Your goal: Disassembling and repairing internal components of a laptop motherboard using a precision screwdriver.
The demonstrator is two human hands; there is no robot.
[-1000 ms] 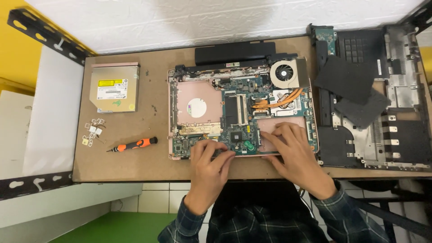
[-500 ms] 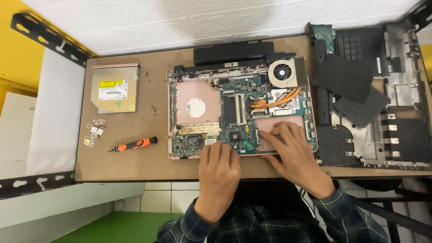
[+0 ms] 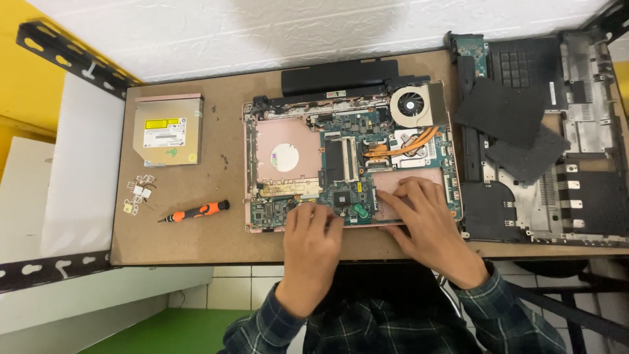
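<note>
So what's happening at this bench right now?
A person has an opened laptop chassis, circuit board exposed, on a brown worktable. The left hand rests at the board's near edge; the right hand lies flat on its near right corner. An orange-handled screwdriver, an optical drive and small loose parts lie untouched to the left.

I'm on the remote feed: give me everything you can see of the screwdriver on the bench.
The screwdriver is small, with an orange handle banded in black and a short dark shaft. It lies flat on the brown board tabletop, tilted slightly, its shaft end pointing left toward a cluster of small pale parts. It sits left of the opened laptop base and below the silver optical drive. Nothing touches it; both hands rest on the laptop.
</note>
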